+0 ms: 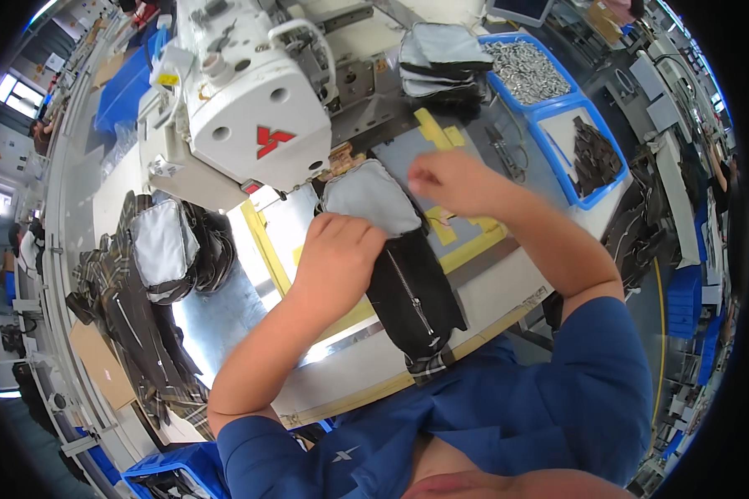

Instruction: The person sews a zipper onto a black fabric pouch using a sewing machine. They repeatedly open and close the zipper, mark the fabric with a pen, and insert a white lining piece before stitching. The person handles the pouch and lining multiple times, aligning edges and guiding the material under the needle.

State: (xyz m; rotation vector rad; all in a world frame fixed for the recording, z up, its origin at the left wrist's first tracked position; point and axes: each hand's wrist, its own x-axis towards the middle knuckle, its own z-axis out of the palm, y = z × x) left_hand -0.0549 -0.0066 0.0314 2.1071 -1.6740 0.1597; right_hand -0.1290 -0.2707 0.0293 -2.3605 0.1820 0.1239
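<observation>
A black fabric piece (406,291) with a zipper lies on the sewing table, its plaid end hanging at the table's front edge. At its far end is a light grey lined panel (369,200) with dark edging, close to the needle area of the white sewing machine (254,121). My left hand (339,254) is closed, its curled fingers on the panel's near left edge. Just right of the panel, my right hand (451,180) is raised, with fingertips pinched together. Whatever it may hold is too small to make out.
Stacked grey-lined pieces lie left (165,241) and at the back (443,54). A blue bin of metal zipper pulls (528,73) and a blue tray with dark strips (595,158) stand right. Small snips (505,154) lie near yellow tape (441,130). Dark zippered pieces (137,320) fill the left edge.
</observation>
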